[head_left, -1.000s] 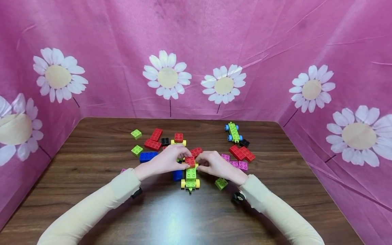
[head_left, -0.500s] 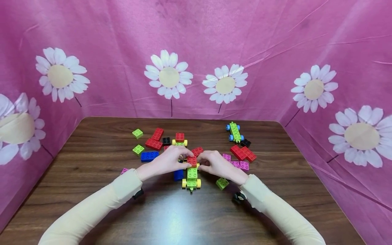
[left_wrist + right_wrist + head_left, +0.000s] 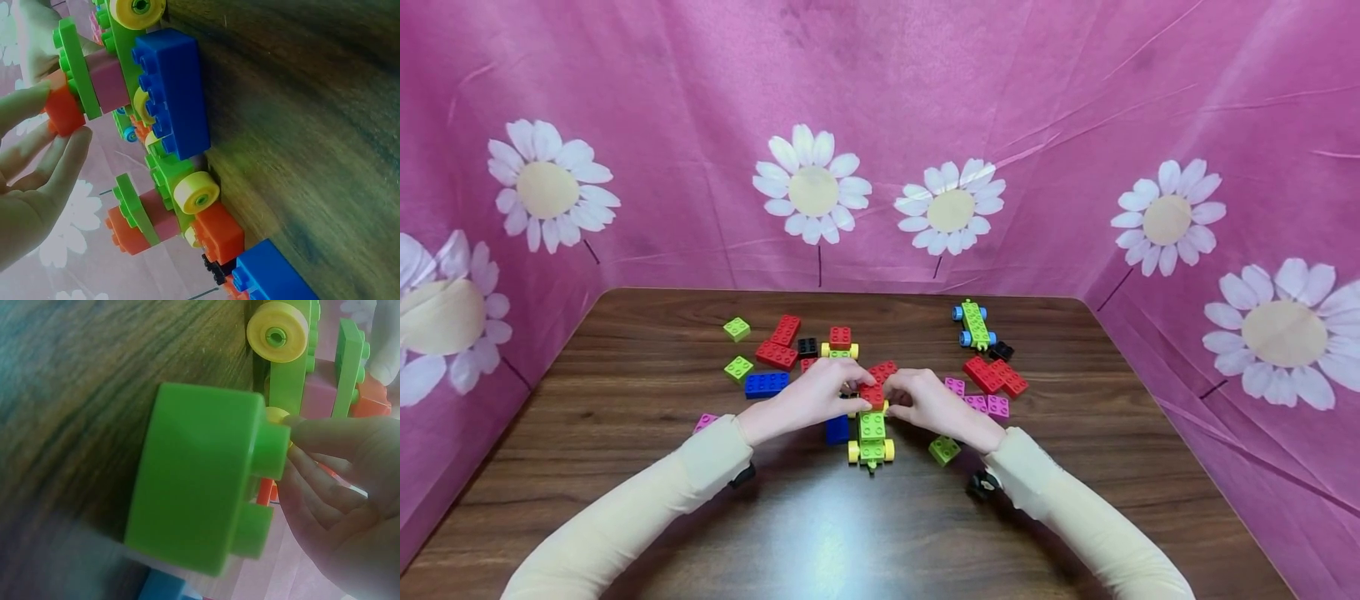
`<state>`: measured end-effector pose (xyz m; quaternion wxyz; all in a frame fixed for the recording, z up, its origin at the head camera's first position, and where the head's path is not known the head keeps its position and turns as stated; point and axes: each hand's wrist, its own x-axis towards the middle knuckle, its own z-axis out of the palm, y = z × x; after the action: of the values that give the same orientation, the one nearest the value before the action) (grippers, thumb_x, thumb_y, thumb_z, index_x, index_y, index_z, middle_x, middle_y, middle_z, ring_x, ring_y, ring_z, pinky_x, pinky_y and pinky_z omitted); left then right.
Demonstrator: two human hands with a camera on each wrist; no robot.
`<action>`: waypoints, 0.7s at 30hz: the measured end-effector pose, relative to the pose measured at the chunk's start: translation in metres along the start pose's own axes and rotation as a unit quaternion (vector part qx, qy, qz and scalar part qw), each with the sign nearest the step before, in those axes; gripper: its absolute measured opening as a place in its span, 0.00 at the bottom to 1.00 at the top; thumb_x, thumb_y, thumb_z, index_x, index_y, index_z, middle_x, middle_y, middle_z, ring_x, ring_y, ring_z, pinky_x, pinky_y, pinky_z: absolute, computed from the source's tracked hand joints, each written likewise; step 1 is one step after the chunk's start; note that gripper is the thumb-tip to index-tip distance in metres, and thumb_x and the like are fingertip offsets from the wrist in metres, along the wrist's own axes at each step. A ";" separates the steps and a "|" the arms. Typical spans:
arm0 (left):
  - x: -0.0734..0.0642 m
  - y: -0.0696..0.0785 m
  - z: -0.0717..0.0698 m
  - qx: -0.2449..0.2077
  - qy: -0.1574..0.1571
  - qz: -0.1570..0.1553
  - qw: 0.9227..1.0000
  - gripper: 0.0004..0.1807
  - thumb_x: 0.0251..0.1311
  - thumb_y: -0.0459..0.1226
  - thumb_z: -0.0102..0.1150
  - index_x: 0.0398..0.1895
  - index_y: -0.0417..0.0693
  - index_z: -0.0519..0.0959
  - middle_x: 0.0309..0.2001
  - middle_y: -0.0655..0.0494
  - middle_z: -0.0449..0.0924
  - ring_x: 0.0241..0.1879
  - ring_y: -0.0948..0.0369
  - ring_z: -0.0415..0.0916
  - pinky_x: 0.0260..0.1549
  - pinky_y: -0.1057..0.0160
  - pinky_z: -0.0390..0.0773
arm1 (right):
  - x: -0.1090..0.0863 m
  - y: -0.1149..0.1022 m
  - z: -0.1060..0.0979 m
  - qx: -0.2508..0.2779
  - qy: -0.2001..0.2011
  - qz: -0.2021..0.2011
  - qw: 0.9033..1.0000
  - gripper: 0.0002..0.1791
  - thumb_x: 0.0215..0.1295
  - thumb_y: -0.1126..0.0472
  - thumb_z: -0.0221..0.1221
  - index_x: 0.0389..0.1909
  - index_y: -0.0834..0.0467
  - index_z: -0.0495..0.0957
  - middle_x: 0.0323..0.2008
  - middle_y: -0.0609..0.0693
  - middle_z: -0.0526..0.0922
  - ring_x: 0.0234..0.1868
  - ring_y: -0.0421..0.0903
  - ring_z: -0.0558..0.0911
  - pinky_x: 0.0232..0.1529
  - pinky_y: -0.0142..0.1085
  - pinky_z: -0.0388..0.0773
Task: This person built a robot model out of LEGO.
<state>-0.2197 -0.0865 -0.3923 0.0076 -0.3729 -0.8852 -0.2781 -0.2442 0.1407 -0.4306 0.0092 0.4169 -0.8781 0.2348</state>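
Note:
A toy car of green wheeled base (image 3: 872, 451) and yellow wheels stands at the table's middle. It bears a pink brick (image 3: 109, 79) and, over that, a green plate (image 3: 872, 423). A red brick (image 3: 872, 397) sits on the plate's far end. My left hand (image 3: 816, 392) pinches this red brick between thumb and fingers, from the left. My right hand (image 3: 936, 407) holds the car low at its far right wheel, thumb and fingertips at the yellow wheel (image 3: 279, 416). The fingers partly cover that wheel. A blue brick (image 3: 837, 429) stands close left of the car.
Behind the hands is a similar car (image 3: 839, 352) with a red brick on top. A blue-wheeled base (image 3: 974, 325) stands back right. Red bricks (image 3: 777, 353), a blue brick (image 3: 767, 383) and pink bricks (image 3: 997, 406) lie around. A green brick (image 3: 944, 450) is near the right wrist.
The car and its red brick have shifted very slightly right with the left hand. Both hands keep their hold.

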 end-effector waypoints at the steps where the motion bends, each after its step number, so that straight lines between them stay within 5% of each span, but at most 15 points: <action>1: 0.000 0.000 0.000 0.001 0.001 0.002 1.000 0.14 0.60 0.40 0.68 0.47 0.42 0.85 0.41 0.52 0.87 0.37 0.62 0.81 0.34 0.72 0.78 | 0.000 0.000 0.000 0.000 0.000 0.000 1.000 0.07 0.58 0.66 0.69 0.36 0.59 0.81 0.33 0.52 0.86 0.34 0.43 0.85 0.37 0.29 0.82; 21: -0.003 0.003 0.004 0.020 0.019 0.005 1.000 0.15 0.58 0.39 0.69 0.47 0.43 0.85 0.41 0.52 0.85 0.39 0.59 0.81 0.35 0.73 0.78 | -0.001 0.001 0.002 0.005 0.010 -0.003 1.000 0.07 0.58 0.67 0.68 0.35 0.59 0.81 0.33 0.52 0.85 0.34 0.43 0.85 0.37 0.29 0.83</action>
<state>-0.2154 -0.0849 -0.3948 0.0333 -0.3715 -0.8884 -0.2678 -0.2439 0.1408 -0.4323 0.0163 0.4176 -0.8752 0.2435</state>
